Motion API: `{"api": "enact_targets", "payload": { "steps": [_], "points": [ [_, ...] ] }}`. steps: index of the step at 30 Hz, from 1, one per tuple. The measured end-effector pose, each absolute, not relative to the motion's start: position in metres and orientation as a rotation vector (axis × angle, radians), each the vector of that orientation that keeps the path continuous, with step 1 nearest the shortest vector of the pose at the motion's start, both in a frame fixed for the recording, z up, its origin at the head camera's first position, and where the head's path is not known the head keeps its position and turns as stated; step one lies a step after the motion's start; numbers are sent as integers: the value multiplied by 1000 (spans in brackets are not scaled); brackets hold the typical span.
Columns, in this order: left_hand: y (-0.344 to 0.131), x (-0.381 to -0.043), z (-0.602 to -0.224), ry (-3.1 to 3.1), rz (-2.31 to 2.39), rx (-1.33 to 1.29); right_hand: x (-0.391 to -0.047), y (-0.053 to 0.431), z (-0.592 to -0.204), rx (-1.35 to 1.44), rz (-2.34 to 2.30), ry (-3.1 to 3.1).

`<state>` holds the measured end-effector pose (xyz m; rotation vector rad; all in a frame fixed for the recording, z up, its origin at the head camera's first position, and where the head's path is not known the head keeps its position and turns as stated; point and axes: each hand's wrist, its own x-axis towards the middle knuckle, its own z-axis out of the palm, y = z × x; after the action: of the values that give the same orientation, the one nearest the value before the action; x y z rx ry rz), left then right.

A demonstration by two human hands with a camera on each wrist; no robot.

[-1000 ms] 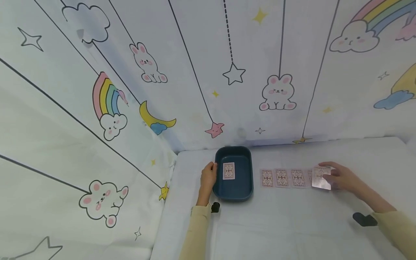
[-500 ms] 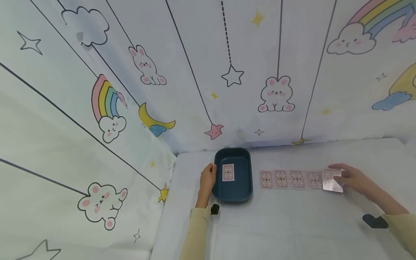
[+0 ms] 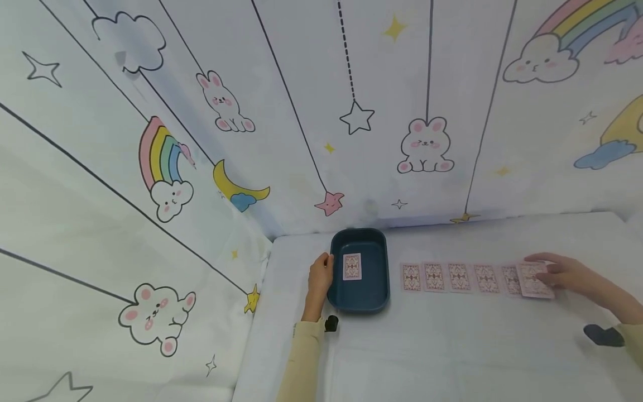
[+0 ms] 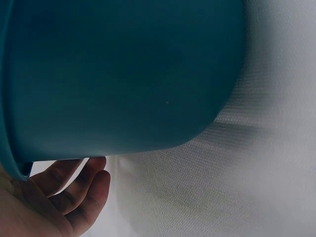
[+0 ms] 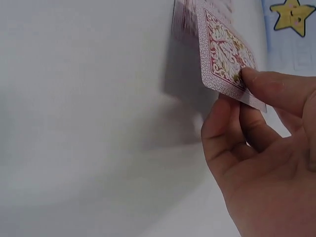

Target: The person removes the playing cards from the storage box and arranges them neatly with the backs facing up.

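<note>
My left hand (image 3: 320, 273) grips the left rim of a dark blue rectangular tray (image 3: 384, 268), its fingers (image 4: 91, 192) beneath the rim along the outer wall. One playing card (image 3: 352, 267) lies back-up inside the tray. At the right end of a row of cards, my right hand (image 3: 570, 274) pinches a playing card (image 5: 227, 54) with a red and gold patterned back. The thumb (image 5: 276, 91) is on top of this card and the fingers are below. In the head view the held card overlaps the last card of the row (image 3: 511, 279).
Several back-up playing cards (image 3: 459, 277) run in a line rightward from the tray. A white cloth (image 3: 427, 346) covers the table. Behind it hangs a white curtain (image 3: 301, 84) printed with bears, stars and rainbows.
My right hand has moved to the right along the row with a card in its fingers. More cards now show in the row behind it. The left hand has stayed on the tray.
</note>
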<state>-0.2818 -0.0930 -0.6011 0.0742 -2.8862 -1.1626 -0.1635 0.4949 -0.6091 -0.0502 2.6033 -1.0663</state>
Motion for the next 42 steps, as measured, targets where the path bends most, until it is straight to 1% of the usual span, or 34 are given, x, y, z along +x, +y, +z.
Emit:
{"api": "enact_targets", "payload": {
  "steps": [8, 21, 32, 42],
  "points": [
    [-91, -280, -601, -2871, -1181, 64, -158, 512, -604, -75, -1029, 2665],
    [-93, -284, -603, -2860, -1172, 39, -159, 504, -607, -55, -942, 2756],
    [-96, -284, -603, -2860, -1207, 57, -168, 496, -617, -241, -804, 2972],
    [-95, -284, -602, -2858, -1208, 29, -162, 493, -594, -25, -832, 2845]
  ]
}}
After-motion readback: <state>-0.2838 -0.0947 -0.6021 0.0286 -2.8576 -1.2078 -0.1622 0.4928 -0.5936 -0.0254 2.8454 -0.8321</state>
